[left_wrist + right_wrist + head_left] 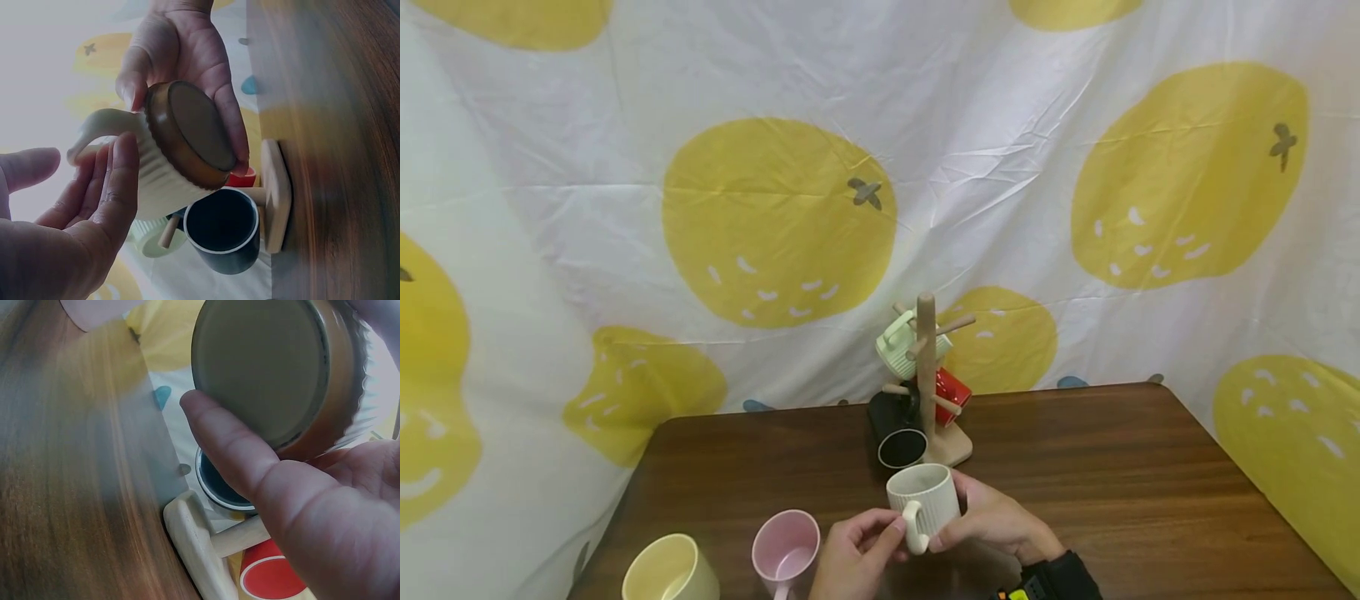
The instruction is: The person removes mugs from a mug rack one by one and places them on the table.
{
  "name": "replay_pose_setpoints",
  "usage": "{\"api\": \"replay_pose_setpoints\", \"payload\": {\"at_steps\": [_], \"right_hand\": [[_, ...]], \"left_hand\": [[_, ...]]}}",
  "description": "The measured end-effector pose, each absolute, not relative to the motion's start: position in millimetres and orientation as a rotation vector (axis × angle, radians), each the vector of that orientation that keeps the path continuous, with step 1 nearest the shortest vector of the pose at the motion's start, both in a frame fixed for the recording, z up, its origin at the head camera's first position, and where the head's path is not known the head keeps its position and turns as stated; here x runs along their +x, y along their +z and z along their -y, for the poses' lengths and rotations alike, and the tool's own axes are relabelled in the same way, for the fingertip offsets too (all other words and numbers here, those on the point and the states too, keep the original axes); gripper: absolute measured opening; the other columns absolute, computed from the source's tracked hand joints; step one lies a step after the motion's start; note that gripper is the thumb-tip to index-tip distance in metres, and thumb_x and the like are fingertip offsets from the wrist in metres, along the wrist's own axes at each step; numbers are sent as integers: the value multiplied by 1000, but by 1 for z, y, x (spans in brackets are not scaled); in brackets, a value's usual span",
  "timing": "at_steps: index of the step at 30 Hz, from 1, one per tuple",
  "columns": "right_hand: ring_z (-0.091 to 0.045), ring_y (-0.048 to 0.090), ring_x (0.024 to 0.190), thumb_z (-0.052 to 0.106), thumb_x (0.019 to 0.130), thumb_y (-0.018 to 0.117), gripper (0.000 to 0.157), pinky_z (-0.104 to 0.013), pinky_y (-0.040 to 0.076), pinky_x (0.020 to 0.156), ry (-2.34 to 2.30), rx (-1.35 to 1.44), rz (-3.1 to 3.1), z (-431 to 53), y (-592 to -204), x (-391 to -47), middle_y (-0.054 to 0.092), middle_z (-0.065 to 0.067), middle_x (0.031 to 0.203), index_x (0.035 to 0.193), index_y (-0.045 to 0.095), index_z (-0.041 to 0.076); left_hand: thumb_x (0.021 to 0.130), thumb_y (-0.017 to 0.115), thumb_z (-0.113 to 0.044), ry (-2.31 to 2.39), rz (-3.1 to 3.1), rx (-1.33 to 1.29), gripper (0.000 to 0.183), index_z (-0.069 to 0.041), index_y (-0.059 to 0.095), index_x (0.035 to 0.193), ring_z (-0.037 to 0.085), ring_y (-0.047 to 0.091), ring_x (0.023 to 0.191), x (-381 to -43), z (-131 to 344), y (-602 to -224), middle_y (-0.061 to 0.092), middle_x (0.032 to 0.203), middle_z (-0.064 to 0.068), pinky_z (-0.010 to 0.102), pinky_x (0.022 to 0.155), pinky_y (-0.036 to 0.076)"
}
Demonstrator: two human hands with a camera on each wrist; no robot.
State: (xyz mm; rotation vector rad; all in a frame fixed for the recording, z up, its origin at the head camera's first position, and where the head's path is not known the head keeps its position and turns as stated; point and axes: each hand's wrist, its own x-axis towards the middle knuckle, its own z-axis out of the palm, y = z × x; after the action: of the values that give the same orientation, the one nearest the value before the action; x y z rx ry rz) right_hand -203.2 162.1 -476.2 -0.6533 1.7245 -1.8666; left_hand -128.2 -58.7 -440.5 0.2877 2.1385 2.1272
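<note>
The right hand (1000, 525) grips a white mug (942, 505) above the worktop (1120, 483), on the near side of the wooden rack (927, 321), with the handle (913, 525) toward the left hand (853, 557), which pinches it.

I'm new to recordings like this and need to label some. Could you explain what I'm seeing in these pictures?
There is no machine: each grip is a person's bare hand. The wide picture comes from a camera on the head, looking forward and down. The other two come from wrist cameras, so the table looks tipped on its side there. The right grip holds a white ribbed mug by its body; the left grip has its fingers at the handle. A yellow mug and a pink mug stand on the table. Further back, a wooden rack carries a pale green mug, a black mug and a red mug.
</note>
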Motion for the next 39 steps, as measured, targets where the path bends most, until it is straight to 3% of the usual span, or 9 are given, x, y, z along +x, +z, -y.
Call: {"api": "replay_pose_setpoints", "payload": {"at_steps": [13,19,32,39], "right_hand": [[-25,57,110,-1,75,80,81,-36,46,97,-1892,-680,-1719,-155,-481,-204,58,-10,127,144,36,-2],[-26,56,110,-2,75,80,84,-36,46,97,-1890,-658,-1727,-152,-480,-203,56,-11,128,145,33,-2],[-26,52,114,0,75,81,83,-37,39,99,-1834,-635,-1806,-146,-482,-199,53,-14,132,145,36,4],[-27,50,116,-2,73,80,85,-38,38,101,-1832,-652,-1782,-141,-486,-200,52,-13,133,145,36,7]], "left_hand": [[96,62,-5,2225,-1952,292,32,23,59,110,10,70,75,-128,56,-438,68,103,25,28,73,59],[96,63,-5,2241,-1920,187,31,21,60,111,18,71,77,-127,55,-441,70,99,19,30,73,59],[92,71,-15,2174,-2062,64,32,15,66,102,13,69,64,-124,53,-446,72,83,15,26,64,59],[89,74,-16,2139,-2126,55,30,13,68,96,17,70,63,-121,55,-448,72,80,17,28,62,59]]}}
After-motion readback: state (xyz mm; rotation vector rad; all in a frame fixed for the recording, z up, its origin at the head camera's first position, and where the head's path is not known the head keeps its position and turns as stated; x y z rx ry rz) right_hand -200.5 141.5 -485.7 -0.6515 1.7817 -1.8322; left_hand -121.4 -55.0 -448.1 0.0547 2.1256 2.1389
